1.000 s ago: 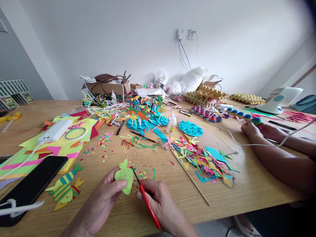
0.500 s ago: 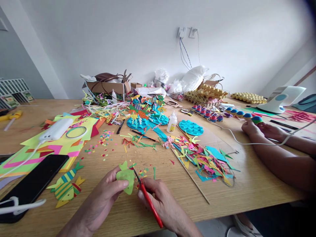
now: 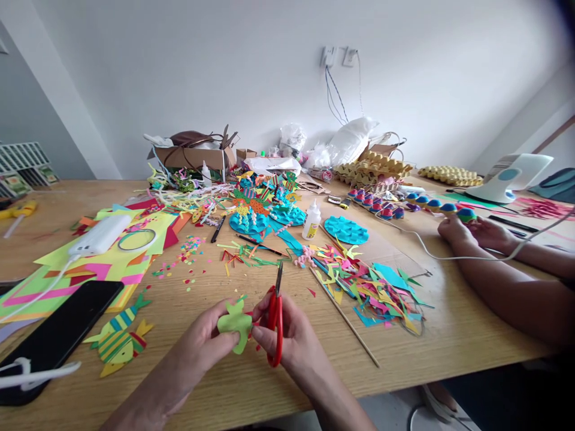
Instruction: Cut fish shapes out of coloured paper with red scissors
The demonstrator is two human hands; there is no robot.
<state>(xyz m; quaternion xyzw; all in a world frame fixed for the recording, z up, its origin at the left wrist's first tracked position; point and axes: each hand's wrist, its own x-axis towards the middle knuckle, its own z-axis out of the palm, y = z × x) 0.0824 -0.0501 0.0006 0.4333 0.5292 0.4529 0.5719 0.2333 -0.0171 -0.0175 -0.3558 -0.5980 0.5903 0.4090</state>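
Between the thumb and fingers of my left hand (image 3: 204,338) is a light green paper cutout (image 3: 236,325), shaped like a fish. My right hand (image 3: 290,335) holds red-handled scissors (image 3: 275,329), their blades pointing up and away from the paper. The fingertips of my right hand are at the cutout's right edge, where a bit of red shows. Small paper scraps lie on the table just behind and below my hands. Two striped paper fish (image 3: 119,344) rest to the left of my left hand.
A black phone (image 3: 58,341) lies at the left. Beyond my hands stands a glue bottle (image 3: 311,221) near blue discs (image 3: 346,230). A wooden stick (image 3: 354,329) and paper scraps (image 3: 381,299) lie right. Another person's hands (image 3: 476,233) hold painted egg-carton cups.
The scissors have turned upright, away from the cutout. My right hand's fingertips have come to the paper's edge, and my left hand has tilted the cutout slightly.
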